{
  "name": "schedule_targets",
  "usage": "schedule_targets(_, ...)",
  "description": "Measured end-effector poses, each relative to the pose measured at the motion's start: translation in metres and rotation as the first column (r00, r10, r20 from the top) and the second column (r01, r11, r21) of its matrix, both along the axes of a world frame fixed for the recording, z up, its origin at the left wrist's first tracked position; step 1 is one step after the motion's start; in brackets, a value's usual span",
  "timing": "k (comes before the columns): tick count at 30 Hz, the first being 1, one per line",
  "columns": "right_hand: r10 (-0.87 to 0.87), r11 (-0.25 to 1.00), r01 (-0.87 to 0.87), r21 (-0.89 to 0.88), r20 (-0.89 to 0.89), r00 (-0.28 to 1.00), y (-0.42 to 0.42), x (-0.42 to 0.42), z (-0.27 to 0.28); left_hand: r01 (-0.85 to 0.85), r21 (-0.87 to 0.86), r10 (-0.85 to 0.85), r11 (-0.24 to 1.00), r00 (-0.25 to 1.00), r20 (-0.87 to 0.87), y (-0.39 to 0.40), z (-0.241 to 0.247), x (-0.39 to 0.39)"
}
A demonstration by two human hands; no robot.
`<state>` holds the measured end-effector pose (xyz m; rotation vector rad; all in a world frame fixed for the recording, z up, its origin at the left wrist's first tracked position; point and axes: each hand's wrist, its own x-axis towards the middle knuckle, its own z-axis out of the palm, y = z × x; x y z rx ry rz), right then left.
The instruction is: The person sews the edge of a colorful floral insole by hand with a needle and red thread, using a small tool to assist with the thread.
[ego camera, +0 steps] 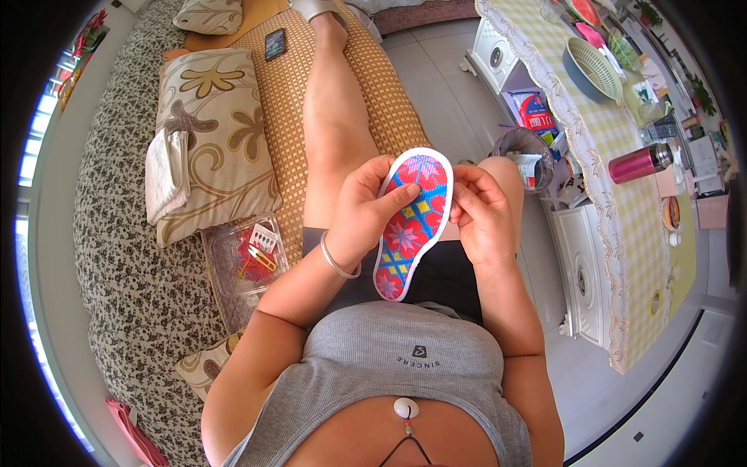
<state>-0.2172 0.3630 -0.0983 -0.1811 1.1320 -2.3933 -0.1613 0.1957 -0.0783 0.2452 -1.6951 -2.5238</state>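
An embroidered insole with a white bound rim is held upright over my lap. Its face carries red and pink flowers on a blue lattice with yellow diamonds. My left hand grips the insole's left side, thumb pressed across the pattern and fingers behind it. At the opposite rim, the thumb and fingers of my right hand are pinched together against the edge. Whether a needle or thread is between those fingertips is too small to tell. The insole's back is hidden.
On the couch at left, a clear plastic box holds yellow-handled thread snips and red thread. A patterned cushion bears a folded white cloth. A phone lies farther ahead. Right: waste bin, checked tablecloth, vacuum flask.
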Motion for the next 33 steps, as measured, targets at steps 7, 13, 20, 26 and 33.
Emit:
schedule_targets(7, -0.082, 0.956, 0.157, 0.249, -0.288, 0.954, -0.004, 0.009, 0.005, 0.104, 0.245, -0.121, 0.964, 0.991, 0.056, -0.005, -0.003, -0.005)
schedule_targets(13, -0.071, 0.904, 0.262, 0.338, -0.485, 0.872, -0.004, 0.006, 0.0, 0.121, 0.286, -0.136, 0.951, 0.99, 0.033, -0.005, 0.002, -0.005)
schedule_targets(20, 0.122, 0.992, -0.123, 0.022, 0.031, 0.992, -0.014, 0.008, 0.023, 0.302, 0.547, -0.22, 0.781, 0.952, -0.213, -0.015, -0.032, -0.017)
schedule_targets(26, 0.174, 0.98, -0.153, -0.124, 0.183, 0.968, -0.017, 0.004, 0.015, 0.354, 0.572, -0.23, 0.74, 0.932, -0.279, -0.015, -0.035, -0.02)
schedule_targets(33, 0.164, 0.983, -0.149, -0.104, 0.15, 0.975, -0.019, 0.007, 0.016, 0.285, 0.637, -0.182, 0.716, 0.957, -0.225, -0.014, -0.03, -0.015)
